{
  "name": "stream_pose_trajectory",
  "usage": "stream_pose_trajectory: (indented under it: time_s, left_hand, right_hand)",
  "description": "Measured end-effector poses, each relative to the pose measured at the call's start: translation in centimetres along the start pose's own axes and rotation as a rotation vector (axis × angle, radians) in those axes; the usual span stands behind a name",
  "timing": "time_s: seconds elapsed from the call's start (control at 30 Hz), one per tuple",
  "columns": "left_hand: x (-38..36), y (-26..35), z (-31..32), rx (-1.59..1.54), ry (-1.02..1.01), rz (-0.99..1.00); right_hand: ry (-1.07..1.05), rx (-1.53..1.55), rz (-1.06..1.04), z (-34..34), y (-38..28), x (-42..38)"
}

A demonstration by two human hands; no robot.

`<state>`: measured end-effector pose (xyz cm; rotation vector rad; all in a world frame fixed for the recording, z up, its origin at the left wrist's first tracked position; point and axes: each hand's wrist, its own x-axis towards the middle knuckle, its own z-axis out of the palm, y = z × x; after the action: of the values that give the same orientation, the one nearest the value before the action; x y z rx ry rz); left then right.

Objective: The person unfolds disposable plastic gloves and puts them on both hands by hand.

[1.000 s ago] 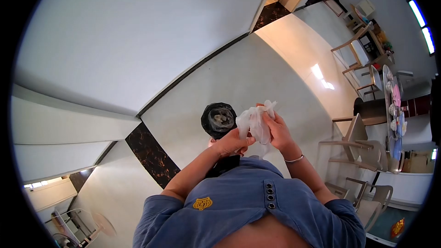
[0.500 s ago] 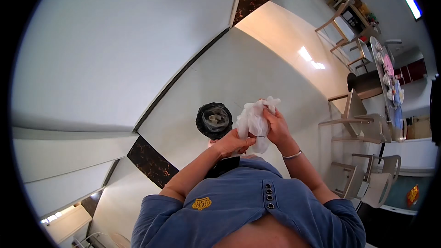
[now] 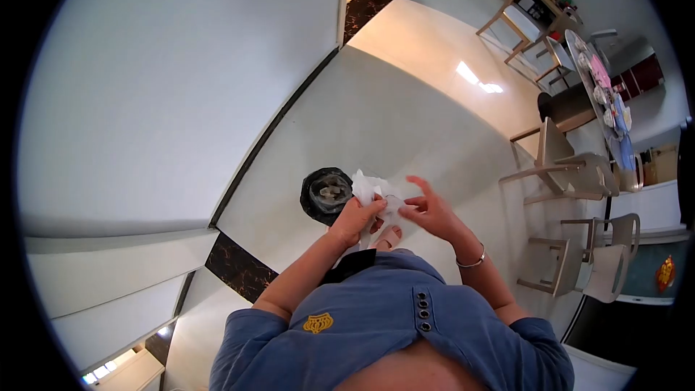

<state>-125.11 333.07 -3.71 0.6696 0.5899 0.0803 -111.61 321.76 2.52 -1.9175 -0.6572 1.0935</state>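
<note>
A crumpled white plastic bag (image 3: 370,190) hangs in front of my body, just right of a bin. My left hand (image 3: 354,220) is closed on its lower left part. My right hand (image 3: 427,210) is beside the bag on the right, fingers spread, with thumb and forefinger pinching its edge. On the floor below stands a round bin lined with a black bag (image 3: 326,195), with some rubbish inside. One of my feet in a sandal (image 3: 386,237) shows under the hands.
A white wall (image 3: 181,87) with a dark baseboard runs along the left. Pale floor tiles spread ahead. On the right stand several wooden chairs (image 3: 557,174) and a round table with dishes (image 3: 604,94). A doorway is at the top.
The bag has dropped lower and left, toward the bin. My right hand has loosened from a full grip, and its fingers are now spread. The view has tilted.
</note>
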Motion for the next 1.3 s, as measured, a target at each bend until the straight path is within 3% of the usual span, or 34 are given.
stream_pose_trajectory:
  time_s: [0.07,0.1,0.13,0.2,0.33,0.43,0.5,0.53,0.6,0.77,0.83,0.87,0.93,0.97,1.03,1.07,1.17,1.3]
  left_hand:
    - [0.5,-0.2,0.9,0.032,-0.025,-0.013]
    - [0.7,-0.2,1.4,0.040,-0.022,-0.031]
    - [1.0,-0.2,2.1,0.048,-0.019,-0.049]
    - [1.4,-0.5,3.2,0.075,-0.042,-0.031]
    - [2.5,-1.3,4.6,0.163,-0.055,-0.059]
    - [3.6,-1.8,5.3,-0.015,0.059,-0.096]
    - [4.0,-2.2,6.0,-0.074,0.041,-0.101]
    - [4.1,-2.4,6.3,-0.135,0.030,-0.102]
    - [4.3,-2.7,6.8,-0.137,0.014,-0.093]
    - [4.6,-3.0,8.2,0.013,0.073,-0.016]
    - [5.1,-3.8,8.0,0.427,0.046,0.335]
    - [5.3,-4.2,7.9,0.430,0.047,0.334]
    - [5.3,-4.4,8.1,0.616,-0.052,0.633]
    - [5.1,-4.4,8.1,0.618,-0.054,0.631]
    - [4.8,-4.0,8.2,0.923,-0.148,0.604]
    - [4.8,-3.8,8.3,0.922,-0.144,0.607]
    - [4.8,-3.6,8.5,1.161,-0.252,0.752]
    - [4.3,-3.3,9.2,1.321,-0.435,0.861]
  right_hand:
    - [-0.114,-0.144,-0.175,-0.2,0.9,-0.4]
    - [-0.061,-0.186,-0.211,-0.2,1.7,-0.1]
    - [-0.047,-0.179,-0.210,-0.4,2.2,0.0]
    - [0.064,0.148,-0.066,-0.9,2.7,0.0]
    - [0.172,0.192,-0.114,-1.9,3.1,-1.1]
    - [0.350,0.092,-0.233,-2.4,4.0,-2.0]
    - [0.409,-0.252,-0.543,-2.5,4.0,-2.8]
    - [0.413,-0.250,-0.534,-2.8,4.2,-3.0]
    - [0.391,-0.589,-0.664,-3.3,4.2,-3.2]
    - [0.439,-0.664,-0.504,-2.9,5.2,-3.5]
    - [0.516,-0.467,-0.488,-2.6,5.9,-3.2]
    - [0.516,-0.464,-0.488,-2.8,5.9,-3.2]
    - [0.421,-0.518,-0.327,-3.1,5.6,-3.4]
    - [0.423,-0.516,-0.325,-3.4,5.2,-3.5]
    - [0.120,0.179,0.145,-4.2,3.5,-3.6]
    - [0.118,0.177,0.143,-4.6,3.5,-3.4]
    - [-0.019,0.718,0.250,-6.3,4.2,-3.3]
    - [-0.062,0.887,0.388,-6.7,5.0,-2.8]
